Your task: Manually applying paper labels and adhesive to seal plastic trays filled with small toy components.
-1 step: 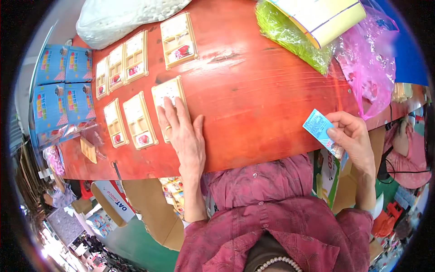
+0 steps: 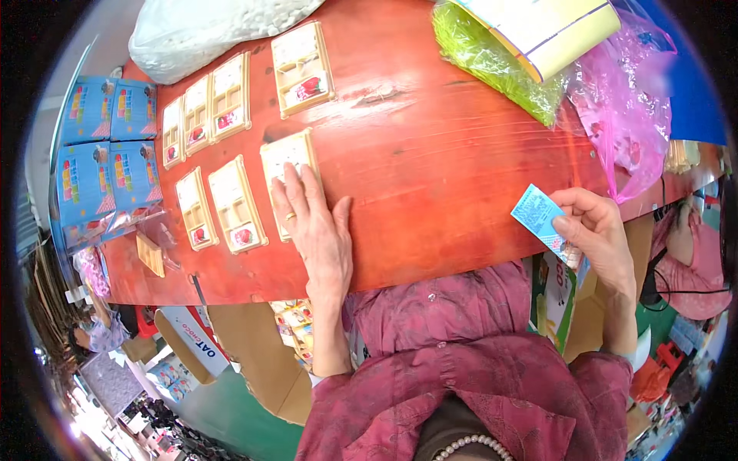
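Note:
My left hand (image 2: 314, 234) lies flat, fingers stretched out, over the near part of a cream compartmented tray (image 2: 289, 150) on the red table. A ring is on one finger. My right hand (image 2: 598, 234) pinches a small blue printed card (image 2: 541, 216) between thumb and fingers above the table's near edge; something pale and small shows under its lower end. Left of my left hand lie two more trays, a wider one (image 2: 236, 201) and a narrow one (image 2: 197, 207), each with a red picture at its near end. Farther back sits another tray (image 2: 300, 67) of this kind.
Several like trays (image 2: 229, 96) lie side by side at the back left, near stacked blue boxes (image 2: 111, 146). A white bag (image 2: 215, 34) fills the far edge. Bright green shreds (image 2: 492, 61) and a pink plastic bag (image 2: 623, 115) lie far right. An open carton (image 2: 246, 338) stands below.
My left hand and the tray under it have shifted slightly to the right. My right hand and the card have barely moved.

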Available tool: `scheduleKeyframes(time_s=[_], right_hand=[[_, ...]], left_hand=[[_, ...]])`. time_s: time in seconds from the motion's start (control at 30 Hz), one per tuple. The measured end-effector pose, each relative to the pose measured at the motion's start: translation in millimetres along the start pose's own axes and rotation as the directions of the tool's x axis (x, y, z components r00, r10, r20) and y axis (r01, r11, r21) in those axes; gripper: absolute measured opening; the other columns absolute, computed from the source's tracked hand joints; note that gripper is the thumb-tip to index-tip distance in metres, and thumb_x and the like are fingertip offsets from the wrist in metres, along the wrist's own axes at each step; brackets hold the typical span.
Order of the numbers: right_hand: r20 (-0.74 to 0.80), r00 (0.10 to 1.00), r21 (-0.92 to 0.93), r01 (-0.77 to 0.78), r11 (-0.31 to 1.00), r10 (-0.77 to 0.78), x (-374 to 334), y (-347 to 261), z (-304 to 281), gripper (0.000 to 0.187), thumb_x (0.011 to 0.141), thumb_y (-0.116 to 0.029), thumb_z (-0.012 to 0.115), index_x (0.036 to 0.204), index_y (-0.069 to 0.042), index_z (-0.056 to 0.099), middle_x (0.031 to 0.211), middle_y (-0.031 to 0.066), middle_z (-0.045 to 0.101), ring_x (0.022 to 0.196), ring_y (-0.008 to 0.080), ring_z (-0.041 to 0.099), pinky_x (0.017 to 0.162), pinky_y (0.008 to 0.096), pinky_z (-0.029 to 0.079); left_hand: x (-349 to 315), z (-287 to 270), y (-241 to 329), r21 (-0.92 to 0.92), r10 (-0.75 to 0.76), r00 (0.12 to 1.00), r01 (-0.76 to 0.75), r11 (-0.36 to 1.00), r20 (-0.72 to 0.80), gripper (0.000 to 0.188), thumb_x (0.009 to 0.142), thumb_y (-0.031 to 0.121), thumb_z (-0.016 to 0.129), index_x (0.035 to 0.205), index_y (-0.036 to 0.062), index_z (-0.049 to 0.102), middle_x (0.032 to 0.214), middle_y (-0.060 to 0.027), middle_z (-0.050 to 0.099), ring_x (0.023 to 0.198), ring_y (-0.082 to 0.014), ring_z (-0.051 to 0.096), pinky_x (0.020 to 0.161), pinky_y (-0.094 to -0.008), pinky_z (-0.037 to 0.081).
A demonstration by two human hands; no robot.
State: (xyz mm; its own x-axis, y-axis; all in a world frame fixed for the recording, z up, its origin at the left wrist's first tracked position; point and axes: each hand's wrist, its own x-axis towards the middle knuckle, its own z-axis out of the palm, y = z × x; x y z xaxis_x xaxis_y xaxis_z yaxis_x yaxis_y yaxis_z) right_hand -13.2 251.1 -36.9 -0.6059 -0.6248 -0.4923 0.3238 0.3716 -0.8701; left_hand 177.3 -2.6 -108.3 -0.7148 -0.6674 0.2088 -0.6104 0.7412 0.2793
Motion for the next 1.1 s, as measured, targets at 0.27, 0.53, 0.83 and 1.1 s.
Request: scheduleKeyframes(time_s=[0.27,0.53,0.83,1.1], right_hand=[[0.092,0.996,0.084,-0.021,0.996,0.014,5,-5,2,0.022,0.082,-0.007,0.061,0.101,0.002,0.058,0.083,0.0039,0.064,0.070,0.0053,0.058,0.061,0.0182,0.046],[0.258,0.964,0.155,-0.100,0.983,0.057,19,-21,28,0.021,0.082,-0.005,0.058,0.102,0.003,0.057,0.077,0.0023,0.062,0.058,0.0016,0.054,0.048,0.0147,0.040],[0.388,0.919,0.218,-0.017,0.976,-0.070,46,-8,72,0.022,0.086,-0.008,0.058,0.105,0.003,0.056,0.083,0.0027,0.064,0.064,0.0010,0.056,0.051,0.0140,0.043],[0.489,0.870,-0.039,0.099,0.994,-0.067,46,-6,83,0.030,0.084,-0.005,0.060,0.110,0.005,0.052,0.087,0.0050,0.063,0.070,0.0053,0.058,0.060,0.0181,0.047]], left_hand=[[-5,-12,13,-0.270,0.035,0.998,-0.050,0.961,-0.060,0.034,0.082,0.006,0.058,0.115,-0.0005,0.055,0.131,-0.0173,0.043,0.126,-0.0324,0.036,0.099,-0.0394,0.034],[-21,0,25,-0.354,-0.030,0.999,0.015,0.935,-0.036,0.040,0.073,0.004,0.066,0.110,-0.0041,0.054,0.111,-0.0200,0.051,0.101,-0.0345,0.048,0.085,-0.0411,0.040],[-29,-21,54,-0.848,-0.174,0.981,0.161,0.505,0.082,0.023,0.073,0.001,0.067,0.095,-0.0043,0.060,0.090,-0.0083,0.056,0.083,-0.0172,0.052,0.074,-0.0289,0.042],[-23,-25,59,-0.901,-0.175,0.884,0.423,-0.095,0.433,0.005,0.079,0.002,0.064,0.082,-0.0020,0.062,0.075,-0.0004,0.056,0.067,-0.0072,0.050,0.063,-0.0189,0.040]])
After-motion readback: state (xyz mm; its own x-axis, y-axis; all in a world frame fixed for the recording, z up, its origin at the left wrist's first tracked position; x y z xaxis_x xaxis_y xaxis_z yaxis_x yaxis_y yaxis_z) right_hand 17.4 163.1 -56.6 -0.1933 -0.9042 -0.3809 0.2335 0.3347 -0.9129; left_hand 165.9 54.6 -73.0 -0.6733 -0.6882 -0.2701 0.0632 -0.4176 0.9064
